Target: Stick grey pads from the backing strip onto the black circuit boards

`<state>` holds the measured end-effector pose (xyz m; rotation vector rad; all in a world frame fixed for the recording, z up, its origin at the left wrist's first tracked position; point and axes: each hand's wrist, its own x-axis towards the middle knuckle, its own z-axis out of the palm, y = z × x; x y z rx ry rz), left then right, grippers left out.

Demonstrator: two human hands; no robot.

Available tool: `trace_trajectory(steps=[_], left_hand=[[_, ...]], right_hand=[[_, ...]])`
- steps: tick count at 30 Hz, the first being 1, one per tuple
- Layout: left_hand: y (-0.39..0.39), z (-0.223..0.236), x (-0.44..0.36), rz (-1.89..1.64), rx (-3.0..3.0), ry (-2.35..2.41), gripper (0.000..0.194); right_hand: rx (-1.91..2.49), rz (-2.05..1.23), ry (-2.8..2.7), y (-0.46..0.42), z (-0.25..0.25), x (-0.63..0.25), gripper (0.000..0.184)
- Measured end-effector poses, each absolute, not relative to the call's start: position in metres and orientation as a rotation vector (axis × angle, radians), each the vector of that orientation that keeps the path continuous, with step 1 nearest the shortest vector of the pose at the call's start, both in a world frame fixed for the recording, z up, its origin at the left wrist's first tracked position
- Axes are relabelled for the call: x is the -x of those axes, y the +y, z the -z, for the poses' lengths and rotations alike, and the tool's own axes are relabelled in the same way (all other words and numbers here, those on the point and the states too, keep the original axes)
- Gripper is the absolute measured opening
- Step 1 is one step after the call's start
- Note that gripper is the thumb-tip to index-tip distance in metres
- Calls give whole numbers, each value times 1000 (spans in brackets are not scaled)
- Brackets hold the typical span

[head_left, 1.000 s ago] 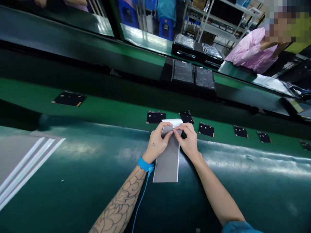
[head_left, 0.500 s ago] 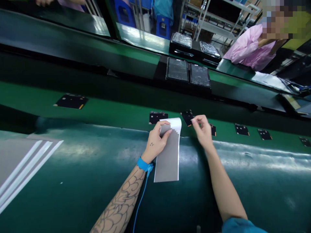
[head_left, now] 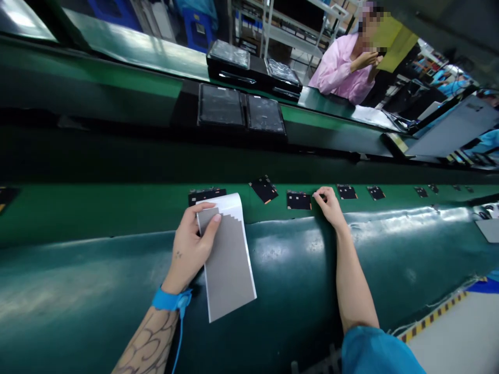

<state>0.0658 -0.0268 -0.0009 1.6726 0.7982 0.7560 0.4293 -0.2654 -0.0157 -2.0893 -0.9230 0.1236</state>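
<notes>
My left hand (head_left: 193,244) holds a sheet of grey stickers (head_left: 230,265), thumb on top; its white backing curls over at the upper end, with a stepped edge where the grey stops. A blue wrist strap with a cord circles that wrist. My right hand (head_left: 330,206) is closed in a pinch over the green belt (head_left: 249,218); whatever is between its fingertips is too small to make out. Just left of those fingertips lies a black circuit board (head_left: 299,200). A tilted board (head_left: 264,189) lies farther left, and another board (head_left: 206,196) is partly hidden behind the sheet.
More black boards (head_left: 346,192) lie along the belt to the right. Two dark, film-covered panels (head_left: 222,106) rest on the raised shelf beyond. A person in pink (head_left: 337,70) sits across the line. Yellow-black tape (head_left: 434,316) marks an edge at lower right.
The view has turned to the right. My right hand has moved right, from the tilted board to past the neighbouring one. My left hand still holds the sticker sheet, now angled differently.
</notes>
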Motion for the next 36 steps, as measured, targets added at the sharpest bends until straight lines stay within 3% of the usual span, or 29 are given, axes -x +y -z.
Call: trace_trajectory(steps=[6,15,19,23,29,36], left_hand=[[-27,-1,-64,-670,-1654,890,45],[-26,1,-64,-683,-1696,871,41],[-27,3,-67,-779,-1742,826,33],[-30,3,-71,-828,-1823,766,25],[-31,3,-73,-774,-1870,730,25],[-32,3,-76,-744,-1924,693,26]], right_hand=[[2199,-119,-1032,-252,18,-426,33],[2312,-82,-999,-253,24,-436,23],[2120,131,-851,-250,17,-431,31],[1892,307,-755,-212,-1,-374,22],[1634,-86,-1213,-140,-15,-238,14],[1636,-71,-1198,-128,-4,-217,14]])
